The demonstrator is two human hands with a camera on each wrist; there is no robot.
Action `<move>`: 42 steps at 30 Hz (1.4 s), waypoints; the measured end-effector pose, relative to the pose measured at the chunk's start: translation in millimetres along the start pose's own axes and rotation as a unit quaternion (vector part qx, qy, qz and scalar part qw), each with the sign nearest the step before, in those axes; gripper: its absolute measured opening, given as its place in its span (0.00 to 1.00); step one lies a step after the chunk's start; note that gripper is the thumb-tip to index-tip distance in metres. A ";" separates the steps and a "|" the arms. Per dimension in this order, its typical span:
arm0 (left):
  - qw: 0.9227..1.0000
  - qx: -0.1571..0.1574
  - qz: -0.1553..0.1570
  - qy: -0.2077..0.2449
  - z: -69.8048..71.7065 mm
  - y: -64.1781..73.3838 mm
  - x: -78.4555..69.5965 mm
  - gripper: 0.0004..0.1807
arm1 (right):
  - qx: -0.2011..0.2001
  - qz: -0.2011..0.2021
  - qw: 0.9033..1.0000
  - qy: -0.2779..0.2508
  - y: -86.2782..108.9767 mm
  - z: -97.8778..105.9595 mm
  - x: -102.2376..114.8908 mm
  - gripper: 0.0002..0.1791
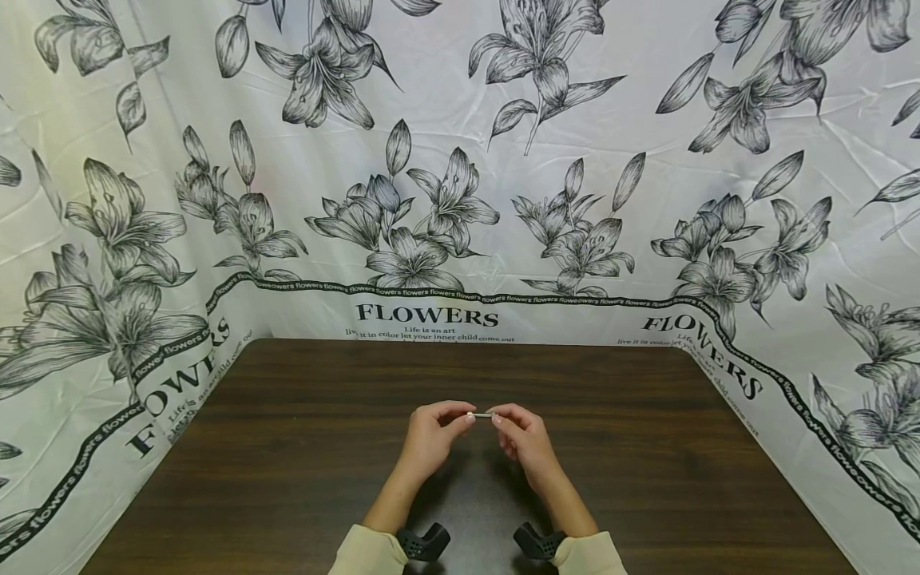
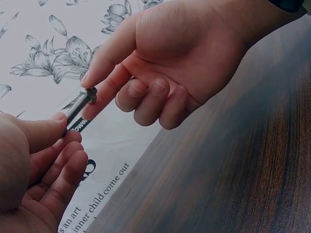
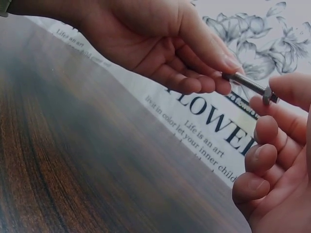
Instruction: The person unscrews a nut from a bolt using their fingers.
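Between the two hands, a small silver threaded bolt (image 1: 483, 415) is held level above the table. My left hand (image 1: 430, 438) pinches its left end with thumb and forefinger. In the right wrist view a hexagonal metal piece (image 3: 267, 95) sits at the bolt's other end; whether it is a nut or the bolt's head I cannot tell. Thumb and forefinger of my right hand (image 1: 530, 444) grip that end, with the other fingers curled loosely toward the palm. The left wrist view shows the threaded shank (image 2: 77, 107) bare between the two sets of fingertips.
Below the hands spreads a dark wood-grain table (image 1: 323, 463). A white cloth (image 1: 431, 239) printed with black flowers and lettering surrounds its back and sides. Each wrist wears a black device (image 1: 426, 543) beside a pale yellow sleeve (image 1: 370, 551).
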State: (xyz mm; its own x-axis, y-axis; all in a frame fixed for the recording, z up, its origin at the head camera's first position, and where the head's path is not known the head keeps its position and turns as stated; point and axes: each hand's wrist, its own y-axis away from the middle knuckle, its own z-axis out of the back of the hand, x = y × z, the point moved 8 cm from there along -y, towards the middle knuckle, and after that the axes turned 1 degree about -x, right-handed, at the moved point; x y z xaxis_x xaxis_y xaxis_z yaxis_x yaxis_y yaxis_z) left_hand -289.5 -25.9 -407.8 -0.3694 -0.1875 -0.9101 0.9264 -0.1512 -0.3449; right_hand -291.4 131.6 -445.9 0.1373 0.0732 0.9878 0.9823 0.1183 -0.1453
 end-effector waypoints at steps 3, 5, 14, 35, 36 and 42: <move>1.000 0.001 0.001 -0.005 -0.5 0.0 -1.2 0.06 | 0.001 0.002 1.000 -0.004 0.4 0.4 0.5 0.12; 1.000 0.001 0.002 -0.009 -1.0 -0.4 0.1 0.06 | 0.002 0.005 1.000 -0.006 0.8 0.3 1.3 0.11; 1.000 -0.002 0.007 -0.014 -6.3 -8.4 39.5 0.06 | 0.015 0.029 0.999 -0.017 -5.5 2.9 -10.9 0.11; 1.000 0.001 0.001 -0.021 -6.7 -7.6 39.5 0.06 | 0.015 0.097 0.994 -0.050 -8.2 5.6 -16.7 0.14; 1.000 0.001 0.000 -0.021 -6.7 -7.8 39.9 0.06 | 0.011 0.094 0.994 -0.050 -8.4 6.0 -17.2 0.14; 1.000 -0.001 0.001 -0.016 -6.3 -7.9 40.3 0.08 | -0.010 0.040 0.999 -0.021 -9.4 4.8 -17.8 0.16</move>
State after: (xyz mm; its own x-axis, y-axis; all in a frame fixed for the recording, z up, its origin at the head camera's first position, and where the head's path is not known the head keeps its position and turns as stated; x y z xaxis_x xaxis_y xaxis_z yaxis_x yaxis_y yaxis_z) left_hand -311.3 -26.1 -443.2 -0.3697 -0.2188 -0.9030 0.9272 -0.1491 -0.3435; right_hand -303.7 133.9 -462.4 0.2094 0.1241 0.9699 0.9709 0.0914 -0.2213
